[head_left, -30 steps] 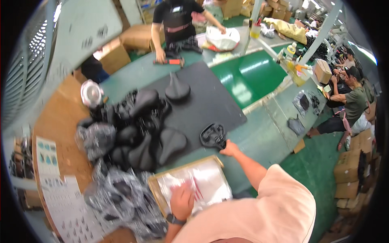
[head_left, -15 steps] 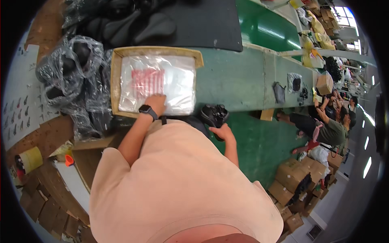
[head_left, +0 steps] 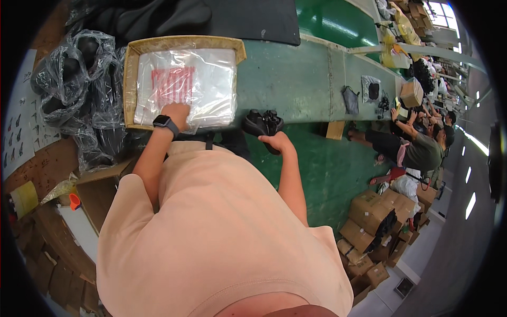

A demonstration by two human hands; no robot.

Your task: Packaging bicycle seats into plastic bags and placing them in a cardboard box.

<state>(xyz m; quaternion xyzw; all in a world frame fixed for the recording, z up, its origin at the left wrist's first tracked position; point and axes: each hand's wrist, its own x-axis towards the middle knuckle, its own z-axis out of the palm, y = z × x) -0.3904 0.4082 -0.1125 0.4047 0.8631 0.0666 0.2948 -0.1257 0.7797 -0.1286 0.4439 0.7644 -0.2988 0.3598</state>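
My left hand (head_left: 176, 112), with a dark watch on the wrist, rests on a stack of clear plastic bags (head_left: 187, 84) with red print, lying in a shallow cardboard tray (head_left: 129, 63). My right hand (head_left: 275, 141) grips a black bicycle saddle (head_left: 262, 124) at the near edge of the green table (head_left: 296, 79). My peach-coloured shirt fills the lower middle of the view.
Black saddles wrapped in crinkled clear plastic (head_left: 79, 90) are heaped left of the tray. A black mat (head_left: 248, 18) lies at the table's far side. Printed sheets (head_left: 18, 127) lie at far left. Seated people (head_left: 417, 148) and stacked cardboard boxes (head_left: 369, 227) are on the right.
My view has tipped from the table ahead down to my own body. My right hand brought the saddle from the mat to the table's near edge; my left hand stays on the bags.
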